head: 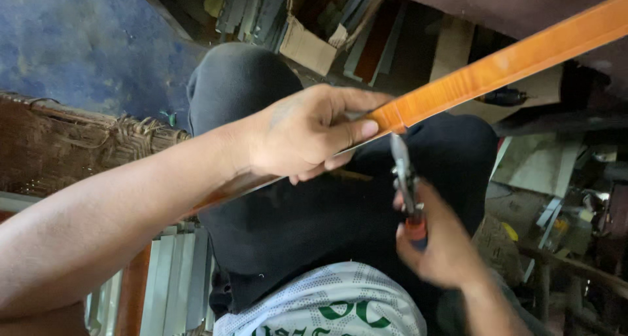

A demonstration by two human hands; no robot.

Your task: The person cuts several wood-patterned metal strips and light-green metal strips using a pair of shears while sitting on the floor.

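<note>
Orange strip: a long, flat, shiny orange wooden strip (504, 64) is held up over the lap. It runs from the low left to the top right corner.
Left hand: the left hand (307, 136) is closed around the strip near its middle. The thumb is pressed flat along the side of the strip.
Right hand: the right hand (445, 244) is closed around the handles of a metal cutting tool with an orange grip (407, 185).
Cutting tool: it is held upright, and its grey tip is pointed up at the strip. The tip is seen just under the strip, next to the left thumb. Whether it touches the strip cannot be told.
Legs: black trousers (314, 212) are seen under both hands.
Shirt: a white shirt with green marks (327, 306) is seen at the bottom.
Left side: a brown woven basket wall (72, 140) is seen by the left arm, with a blue floor (85, 41) past it.
Below the arm: grey flat strips (173, 283) are laid side by side.
Top: a brown cardboard box (307, 45) filled with more flat pieces is seen past the knees.
</note>
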